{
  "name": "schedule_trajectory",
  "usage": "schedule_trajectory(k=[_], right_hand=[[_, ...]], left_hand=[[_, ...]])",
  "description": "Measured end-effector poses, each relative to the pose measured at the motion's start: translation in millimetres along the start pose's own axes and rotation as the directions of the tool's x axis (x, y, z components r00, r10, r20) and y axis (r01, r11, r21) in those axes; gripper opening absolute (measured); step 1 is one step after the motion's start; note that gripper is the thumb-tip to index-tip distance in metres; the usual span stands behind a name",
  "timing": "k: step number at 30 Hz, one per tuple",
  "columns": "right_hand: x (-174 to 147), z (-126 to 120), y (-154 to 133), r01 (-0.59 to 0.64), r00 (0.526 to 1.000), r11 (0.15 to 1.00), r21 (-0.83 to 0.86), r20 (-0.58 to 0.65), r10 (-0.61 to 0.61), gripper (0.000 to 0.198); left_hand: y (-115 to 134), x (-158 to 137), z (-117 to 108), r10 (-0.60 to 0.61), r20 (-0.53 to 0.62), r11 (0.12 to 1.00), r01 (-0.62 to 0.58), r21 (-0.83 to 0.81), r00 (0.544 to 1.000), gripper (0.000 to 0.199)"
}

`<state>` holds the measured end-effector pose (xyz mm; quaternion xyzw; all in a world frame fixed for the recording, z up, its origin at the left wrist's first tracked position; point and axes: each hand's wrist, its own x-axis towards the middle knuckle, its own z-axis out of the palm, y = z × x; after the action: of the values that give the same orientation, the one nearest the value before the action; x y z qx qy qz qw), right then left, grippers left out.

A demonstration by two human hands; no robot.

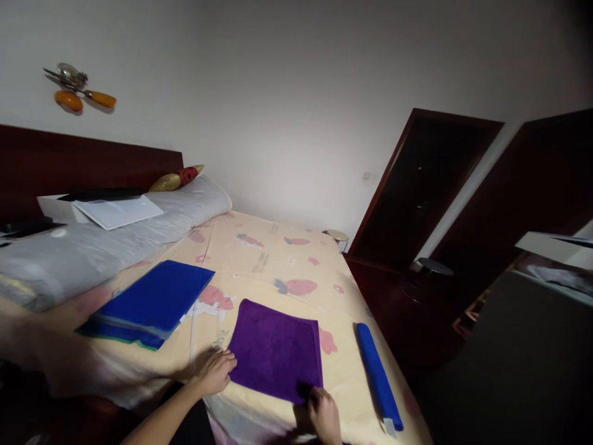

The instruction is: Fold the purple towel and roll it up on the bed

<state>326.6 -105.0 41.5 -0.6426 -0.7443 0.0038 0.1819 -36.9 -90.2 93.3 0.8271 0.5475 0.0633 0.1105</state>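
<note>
My left hand [215, 371] lies flat with fingers spread on the purple cloth's [277, 349] near-left edge, pinning it to the bed [278, 259], while my right hand [325, 415] pinches its near-right corner to keep it taut.

My bed [278, 253] with a cream cartoon-print sheet: purple cloth [277, 349] flat near me, rolled blue towel [378, 376] just right, blue folded stack [151, 303] left (green edge underneath), grey pillows [115, 232] at the headboard.

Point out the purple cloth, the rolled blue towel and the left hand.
purple cloth [275, 349], head view, middle of its top.
rolled blue towel [377, 374], head view, mid-length of the roll.
left hand [215, 371], head view, its back.
</note>
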Motion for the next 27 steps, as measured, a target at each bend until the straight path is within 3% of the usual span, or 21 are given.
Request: schedule_trajectory(k=[12,19,21,23,27], right_hand=[[9,-4,3,-0.069,0.997,0.993,-0.099,-0.032,0.066,0.022],[4,5,5,-0.128,0.983,0.986,-0.109,-0.147,0.111,0.03],[3,15,-8,-0.076,0.982,0.994,-0.072,-0.178,0.062,0.037],[5,29,-29,0.06,0.982,0.998,-0.003,-0.182,-0.06,0.045],[13,57,-81,0.297,0.951,0.947,0.121,-0.132,-0.281,0.051]], left_hand=[[-8,-5,-7,-0.151,0.014,0.988,0.151,-0.009,0.988,0.034],[-12,6,4,-0.25,-0.074,0.966,0.254,0.053,0.965,0.035],[-3,10,8,-0.224,-0.104,0.969,0.233,0.083,0.969,0.045],[13,16,14,-0.149,-0.106,0.981,0.161,0.106,0.983,0.052],[52,37,40,-0.004,-0.115,0.994,0.017,0.112,0.993,0.048]])
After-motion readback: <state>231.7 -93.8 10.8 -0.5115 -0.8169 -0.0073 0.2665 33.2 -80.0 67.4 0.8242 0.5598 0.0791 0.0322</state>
